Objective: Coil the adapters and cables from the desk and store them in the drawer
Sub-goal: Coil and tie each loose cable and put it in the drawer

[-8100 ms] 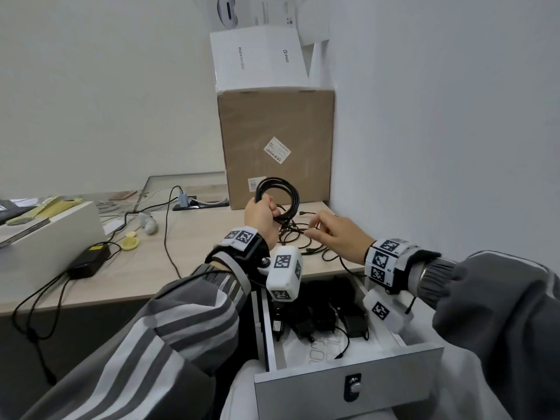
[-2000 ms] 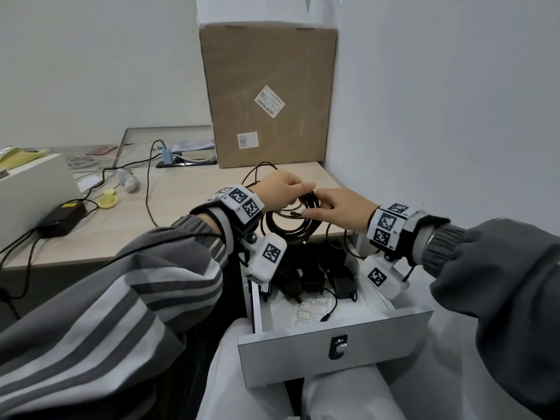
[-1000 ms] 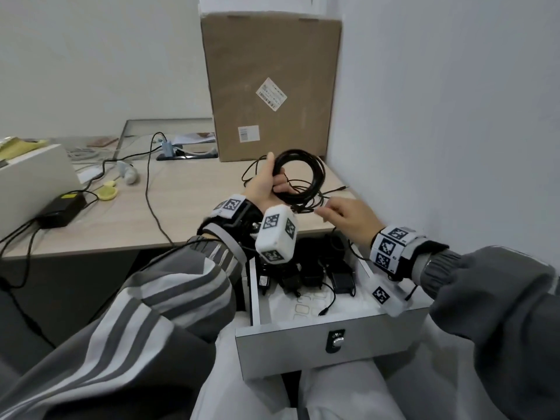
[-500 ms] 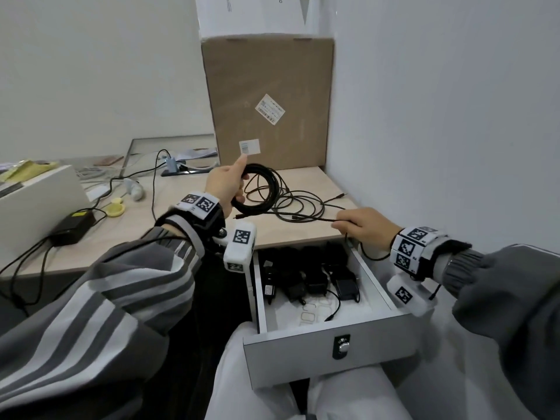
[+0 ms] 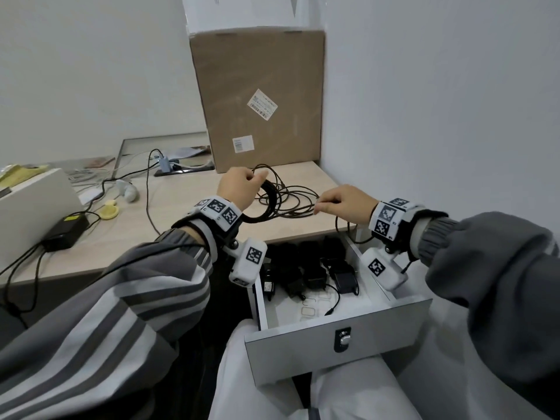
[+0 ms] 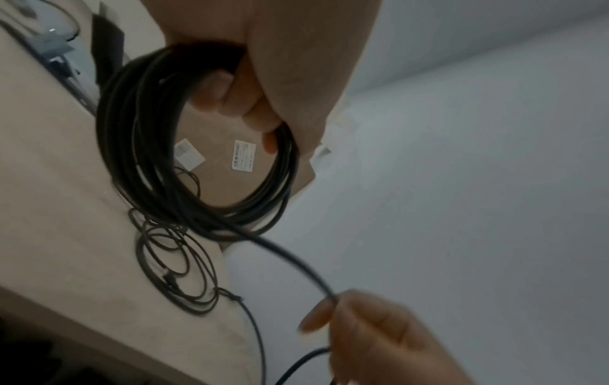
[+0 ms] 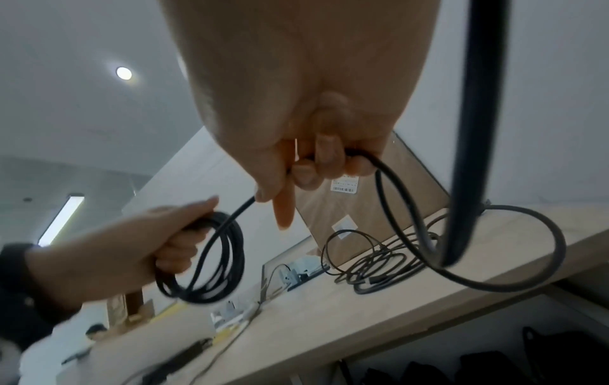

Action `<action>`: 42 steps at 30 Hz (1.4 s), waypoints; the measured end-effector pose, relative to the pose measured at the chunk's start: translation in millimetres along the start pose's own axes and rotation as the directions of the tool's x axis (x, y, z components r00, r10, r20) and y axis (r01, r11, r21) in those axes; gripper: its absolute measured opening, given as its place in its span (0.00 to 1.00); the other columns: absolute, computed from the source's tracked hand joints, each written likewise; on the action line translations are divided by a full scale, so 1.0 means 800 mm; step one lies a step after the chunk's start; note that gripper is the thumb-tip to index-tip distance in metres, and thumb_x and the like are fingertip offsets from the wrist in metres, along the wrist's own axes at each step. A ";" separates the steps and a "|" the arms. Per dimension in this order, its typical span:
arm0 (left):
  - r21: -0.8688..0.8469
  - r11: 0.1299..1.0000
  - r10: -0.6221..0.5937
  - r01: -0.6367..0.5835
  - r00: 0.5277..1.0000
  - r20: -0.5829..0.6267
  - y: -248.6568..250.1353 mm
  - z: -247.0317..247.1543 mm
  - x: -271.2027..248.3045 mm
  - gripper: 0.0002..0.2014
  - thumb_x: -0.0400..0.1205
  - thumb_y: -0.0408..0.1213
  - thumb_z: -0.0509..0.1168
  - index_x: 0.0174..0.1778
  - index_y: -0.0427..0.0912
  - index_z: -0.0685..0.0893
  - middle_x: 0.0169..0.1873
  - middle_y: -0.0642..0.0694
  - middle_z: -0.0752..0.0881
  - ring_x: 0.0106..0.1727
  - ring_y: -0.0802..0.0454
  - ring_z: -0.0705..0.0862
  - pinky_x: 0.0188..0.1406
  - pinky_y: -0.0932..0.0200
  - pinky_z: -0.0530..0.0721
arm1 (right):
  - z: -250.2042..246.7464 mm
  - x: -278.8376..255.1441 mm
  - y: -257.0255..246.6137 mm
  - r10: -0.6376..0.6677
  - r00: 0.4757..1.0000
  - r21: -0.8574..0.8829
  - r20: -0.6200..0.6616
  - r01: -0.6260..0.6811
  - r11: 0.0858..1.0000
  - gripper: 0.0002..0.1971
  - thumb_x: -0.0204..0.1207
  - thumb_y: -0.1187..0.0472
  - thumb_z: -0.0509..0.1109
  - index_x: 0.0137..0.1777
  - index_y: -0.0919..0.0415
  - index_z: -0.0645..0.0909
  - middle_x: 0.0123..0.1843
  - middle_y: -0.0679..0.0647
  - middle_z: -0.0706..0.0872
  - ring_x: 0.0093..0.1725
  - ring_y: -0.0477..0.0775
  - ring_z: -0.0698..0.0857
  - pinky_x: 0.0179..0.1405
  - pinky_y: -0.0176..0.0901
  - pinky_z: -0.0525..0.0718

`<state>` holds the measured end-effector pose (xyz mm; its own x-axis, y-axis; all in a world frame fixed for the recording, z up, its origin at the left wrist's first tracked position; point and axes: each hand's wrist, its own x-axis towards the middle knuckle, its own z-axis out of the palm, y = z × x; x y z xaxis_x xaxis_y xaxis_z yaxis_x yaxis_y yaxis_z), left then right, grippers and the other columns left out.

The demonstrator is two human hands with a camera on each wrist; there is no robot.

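My left hand grips a coil of black cable above the desk; the wrist view shows its fingers curled through the coil. A strand runs from the coil to my right hand, which pinches it between thumb and fingers above the desk's front edge. From there the cable loops down and back over the desk edge. More thin black cable lies tangled on the desk behind the hands. Below them the white drawer stands open with several black adapters inside.
A tall cardboard box stands at the back of the desk against the right wall. A black power brick with its leads, a white box and a yellow item lie at the left.
My right hand has moved up and left from the desk edge toward the coil, still pinching the strand. My left hand has come down and slightly right with the coil.
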<state>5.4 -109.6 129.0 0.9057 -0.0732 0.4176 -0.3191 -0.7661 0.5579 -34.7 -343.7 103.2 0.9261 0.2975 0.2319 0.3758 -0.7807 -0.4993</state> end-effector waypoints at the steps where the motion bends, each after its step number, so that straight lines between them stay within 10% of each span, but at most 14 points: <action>1: -0.065 0.997 -0.032 0.029 0.998 -0.047 0.000 -0.002 0.003 0.25 0.84 0.52 0.60 0.26 0.38 0.73 0.20 0.47 0.69 0.25 0.48 0.68 0.28 0.56 0.65 | 0.005 -0.002 0.005 0.017 0.999 -0.029 0.035 -0.016 0.999 0.09 0.80 0.55 0.67 0.45 0.54 0.88 0.37 0.52 0.85 0.34 0.40 0.79 0.40 0.38 0.76; 6: -0.351 0.926 -0.185 0.137 0.977 -0.107 0.010 0.000 0.011 0.24 0.83 0.54 0.61 0.32 0.38 0.84 0.20 0.48 0.70 0.24 0.50 0.68 0.33 0.53 0.72 | 0.032 -0.025 0.012 0.128 0.973 -0.084 0.189 -0.114 0.990 0.13 0.82 0.53 0.65 0.52 0.60 0.86 0.41 0.51 0.85 0.39 0.47 0.80 0.39 0.34 0.73; 12: -0.267 0.964 -0.020 0.003 0.998 -0.061 0.047 0.013 0.001 0.27 0.84 0.53 0.60 0.36 0.29 0.83 0.21 0.48 0.71 0.24 0.51 0.68 0.29 0.57 0.68 | 0.026 -0.028 -0.028 0.124 0.960 -0.116 0.251 -0.097 0.989 0.28 0.77 0.50 0.71 0.74 0.58 0.71 0.72 0.52 0.78 0.70 0.51 0.78 0.68 0.39 0.73; 18: -0.150 0.963 0.245 -0.223 0.959 0.145 0.081 0.019 -0.013 0.24 0.84 0.52 0.60 0.30 0.37 0.76 0.20 0.50 0.68 0.21 0.56 0.65 0.20 0.64 0.61 | -0.025 -0.024 -0.059 0.049 0.991 -0.145 -0.123 -0.067 0.987 0.35 0.74 0.44 0.71 0.76 0.58 0.65 0.72 0.56 0.74 0.71 0.54 0.75 0.65 0.44 0.73; 21: -0.168 0.950 0.294 -0.264 0.937 0.191 0.095 0.020 -0.016 0.26 0.87 0.52 0.56 0.30 0.36 0.80 0.21 0.49 0.72 0.21 0.58 0.68 0.21 0.66 0.63 | -0.040 -0.023 -0.067 0.038 0.996 -0.112 -0.076 -0.046 0.993 0.17 0.79 0.52 0.68 0.65 0.58 0.74 0.52 0.50 0.83 0.52 0.49 0.82 0.44 0.32 0.75; 23: -0.261 0.946 0.256 -0.194 0.939 0.229 0.097 0.020 -0.018 0.26 0.88 0.54 0.50 0.31 0.40 0.77 0.22 0.50 0.74 0.22 0.58 0.71 0.25 0.64 0.68 | -0.046 -0.025 -0.069 0.003 0.999 -0.049 -0.043 -0.005 0.999 0.04 0.82 0.59 0.64 0.45 0.53 0.76 0.36 0.45 0.82 0.37 0.44 0.80 0.30 0.23 0.72; 25: -0.345 0.928 0.230 -0.143 0.946 0.227 0.099 0.023 -0.020 0.24 0.87 0.56 0.49 0.38 0.40 0.76 0.24 0.50 0.76 0.24 0.55 0.73 0.28 0.59 0.72 | -0.040 -0.028 -0.065 -0.001 0.998 -0.023 -0.061 0.000 1.000 0.13 0.84 0.61 0.61 0.36 0.49 0.71 0.35 0.48 0.83 0.33 0.43 0.79 0.29 0.23 0.72; 29: -0.502 0.863 0.117 -0.057 0.989 0.090 0.092 0.038 -0.019 0.20 0.84 0.56 0.57 0.55 0.42 0.77 0.45 0.52 0.82 0.44 0.59 0.79 0.46 0.63 0.76 | -0.017 -0.027 -0.036 0.098 0.960 0.131 -0.263 -0.065 0.989 0.05 0.84 0.60 0.60 0.46 0.52 0.73 0.43 0.55 0.87 0.40 0.50 0.82 0.38 0.37 0.73; 34: -0.645 0.745 -0.068 0.172 0.981 0.182 0.067 0.075 -0.032 0.42 0.75 0.69 0.60 0.79 0.48 0.61 0.78 0.48 0.64 0.75 0.53 0.69 0.71 0.53 0.70 | -0.002 -0.035 -0.004 0.263 0.870 0.308 -0.417 -0.137 0.942 0.09 0.84 0.58 0.58 0.46 0.61 0.75 0.40 0.52 0.87 0.37 0.46 0.79 0.31 0.24 0.71; 37: -0.731 0.564 -0.056 0.385 0.900 0.431 0.073 0.097 -0.045 0.51 0.65 0.75 0.60 0.79 0.44 0.64 0.70 0.44 0.76 0.70 0.48 0.77 0.72 0.46 0.73 | 0.012 -0.036 0.009 0.318 0.841 0.356 -0.438 -0.163 0.920 0.12 0.84 0.57 0.58 0.48 0.66 0.77 0.43 0.55 0.88 0.43 0.51 0.82 0.40 0.36 0.74; 42: -0.750 0.553 -0.030 0.362 0.909 0.417 0.090 0.115 -0.052 0.20 0.84 0.51 0.63 0.61 0.37 0.77 0.53 0.42 0.82 0.52 0.47 0.84 0.61 0.53 0.84 | 0.021 -0.045 0.029 0.426 0.790 0.468 -0.440 -0.203 0.860 0.12 0.83 0.57 0.59 0.49 0.65 0.78 0.45 0.55 0.89 0.47 0.54 0.83 0.44 0.43 0.75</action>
<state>-29.7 -220.5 86.2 0.9486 -0.3099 0.0641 -0.0581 0.0287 0.9979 -59.2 -363.1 69.1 0.8778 -0.3397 0.3379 0.1502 -0.4746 -0.8673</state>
